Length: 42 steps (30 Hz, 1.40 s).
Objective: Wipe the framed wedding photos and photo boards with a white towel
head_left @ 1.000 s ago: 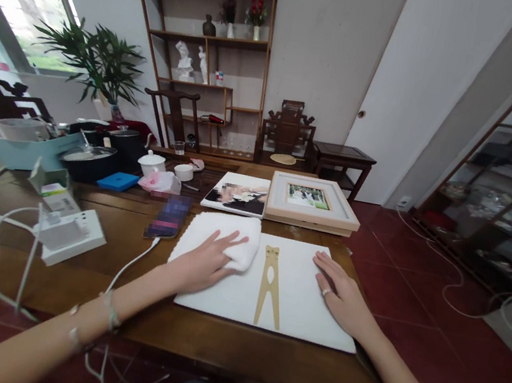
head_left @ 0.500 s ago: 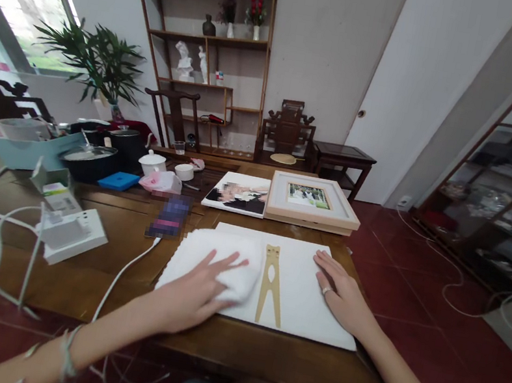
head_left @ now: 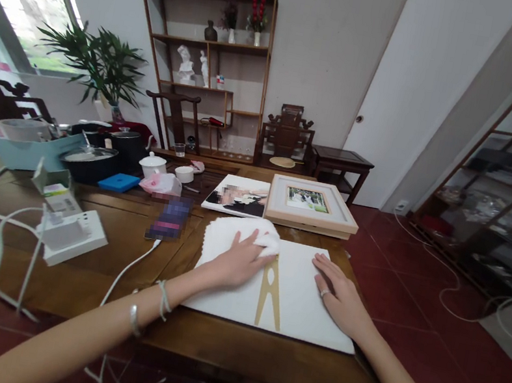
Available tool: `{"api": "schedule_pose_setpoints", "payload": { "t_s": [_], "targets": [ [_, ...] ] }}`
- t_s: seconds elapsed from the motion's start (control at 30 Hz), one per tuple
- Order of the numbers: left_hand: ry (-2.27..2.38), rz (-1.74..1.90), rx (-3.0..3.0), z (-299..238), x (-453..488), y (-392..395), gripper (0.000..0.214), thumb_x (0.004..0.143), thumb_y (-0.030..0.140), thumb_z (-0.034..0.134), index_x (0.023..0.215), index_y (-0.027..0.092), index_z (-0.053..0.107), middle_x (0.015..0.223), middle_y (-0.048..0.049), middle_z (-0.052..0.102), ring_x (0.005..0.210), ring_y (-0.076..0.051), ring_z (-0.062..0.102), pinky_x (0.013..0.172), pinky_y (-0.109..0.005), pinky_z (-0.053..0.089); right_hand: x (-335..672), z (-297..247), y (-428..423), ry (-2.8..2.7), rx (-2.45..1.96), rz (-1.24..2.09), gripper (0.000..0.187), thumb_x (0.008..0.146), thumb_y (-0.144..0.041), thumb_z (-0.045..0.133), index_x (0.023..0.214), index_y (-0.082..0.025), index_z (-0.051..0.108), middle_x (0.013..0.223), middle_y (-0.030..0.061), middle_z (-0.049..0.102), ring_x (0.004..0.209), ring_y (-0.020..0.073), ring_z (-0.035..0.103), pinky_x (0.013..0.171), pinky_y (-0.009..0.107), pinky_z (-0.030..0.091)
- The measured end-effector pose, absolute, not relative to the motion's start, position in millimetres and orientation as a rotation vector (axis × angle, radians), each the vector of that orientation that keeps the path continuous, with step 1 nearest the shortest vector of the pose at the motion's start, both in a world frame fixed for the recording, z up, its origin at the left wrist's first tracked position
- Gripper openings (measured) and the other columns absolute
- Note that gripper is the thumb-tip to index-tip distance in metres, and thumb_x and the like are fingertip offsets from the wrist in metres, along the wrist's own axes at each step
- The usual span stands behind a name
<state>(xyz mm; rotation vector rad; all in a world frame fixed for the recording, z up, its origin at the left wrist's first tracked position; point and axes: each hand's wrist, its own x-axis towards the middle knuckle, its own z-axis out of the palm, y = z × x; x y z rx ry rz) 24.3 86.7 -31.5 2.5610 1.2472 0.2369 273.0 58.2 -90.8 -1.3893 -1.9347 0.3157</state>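
Note:
A white board (head_left: pixel 296 298) lies flat at the table's near edge, with a tan wooden stand leg (head_left: pixel 271 288) fixed along its middle. My left hand (head_left: pixel 238 260) presses a white cloth (head_left: pixel 235 229) onto the board's far left part, fingers spread flat over it, right beside the top of the wooden leg. My right hand (head_left: pixel 341 293) lies flat and open on the board's right side, a ring on one finger.
Behind the board lie an unframed photo (head_left: pixel 237 195) and a light wooden picture frame (head_left: pixel 312 204). A phone (head_left: pixel 171 217) on a white cable, a power strip (head_left: pixel 69 234), pots and cups sit to the left. The wooden table (head_left: pixel 134 262) edge runs just before me.
My left hand has slid the cloth from the board's near left edge back up and to the right, up against the wooden leg. My right hand has stayed in place.

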Motion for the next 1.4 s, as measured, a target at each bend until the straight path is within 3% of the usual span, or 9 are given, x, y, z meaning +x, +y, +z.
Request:
{"api": "schedule_pose_setpoints", "payload": {
  "t_s": [0.23,0.37,0.6,0.73,0.83,1.0,1.17,1.4],
  "targets": [
    [1.13,0.102,2.85,-34,83,71,0.035,0.092,0.039,0.036,0.11,0.023,0.061,0.147,-0.0061,0.024,0.135,-0.037,0.012,0.099,-0.067,0.016,273,-91,61,-1.948,-1.378,0.304,0.038,0.084,-0.025,0.043,0.116,-0.014,0.06,0.13,0.0139,0.054,0.125,0.0266,0.044,0.105,0.048,0.034],
    [1.0,0.093,3.059,-39,89,40,0.032,0.09,0.035,0.041,0.1,0.019,0.067,0.145,-0.0093,0.029,0.132,-0.041,0.017,0.095,-0.07,0.022,276,-93,62,-1.96,-1.347,0.321,0.04,0.082,-0.021,0.042,0.119,-0.016,0.057,0.132,0.0122,0.052,0.126,0.026,0.043,0.106,0.048,0.034],
    [0.806,0.181,3.138,-45,47,-17,0.025,0.087,0.03,0.046,0.089,0.021,0.069,0.147,-0.005,0.023,0.133,-0.039,0.017,0.098,-0.065,0.025,275,-91,59,-1.938,-1.374,0.332,0.037,0.085,-0.024,0.042,0.118,-0.017,0.059,0.133,0.0119,0.051,0.127,0.0253,0.042,0.107,0.049,0.032],
    [0.941,0.122,3.007,-36,24,-11,0.023,0.087,0.026,0.047,0.097,0.023,0.067,0.148,-0.0031,0.022,0.134,-0.035,0.017,0.1,-0.061,0.026,274,-92,59,-1.922,-1.366,0.349,0.036,0.086,-0.026,0.045,0.119,-0.019,0.058,0.134,0.0096,0.051,0.128,0.0249,0.041,0.107,0.049,0.031],
    [1.059,0.047,2.894,-23,23,13,0.028,0.09,0.023,0.042,0.107,0.028,0.063,0.147,-0.0054,0.025,0.133,-0.036,0.019,0.097,-0.064,0.026,274,-92,58,-1.91,-1.37,0.355,0.036,0.086,-0.027,0.046,0.119,-0.02,0.057,0.134,0.0091,0.05,0.128,0.025,0.04,0.108,0.05,0.03],
    [1.155,-0.004,2.833,-19,55,61,0.033,0.092,0.034,0.037,0.114,0.024,0.06,0.147,-0.0091,0.024,0.133,-0.04,0.015,0.092,-0.071,0.024,272,-89,58,-1.903,-1.4,0.359,0.036,0.087,-0.029,0.044,0.118,-0.017,0.058,0.133,0.0111,0.052,0.127,0.0248,0.042,0.107,0.048,0.03],
    [1.161,0.067,2.932,-35,103,80,0.039,0.092,0.041,0.035,0.115,0.021,0.06,0.146,-0.0095,0.027,0.132,-0.042,0.016,0.092,-0.074,0.02,276,-88,59,-1.746,-1.429,0.359,0.038,0.09,-0.033,0.038,0.122,-0.021,0.054,0.129,0.0088,0.056,0.12,0.0247,0.051,0.103,0.046,0.036],
    [0.94,0.068,3.242,-43,115,20,0.025,0.083,0.023,0.05,0.095,0.018,0.07,0.141,-0.0151,0.034,0.122,-0.047,0.034,0.087,-0.066,0.034,280,-87,58,-1.551,-1.435,0.411,0.041,0.092,-0.04,0.032,0.12,-0.022,0.056,0.125,0.0093,0.06,0.117,0.0236,0.053,0.101,0.045,0.038]
  ]
}}
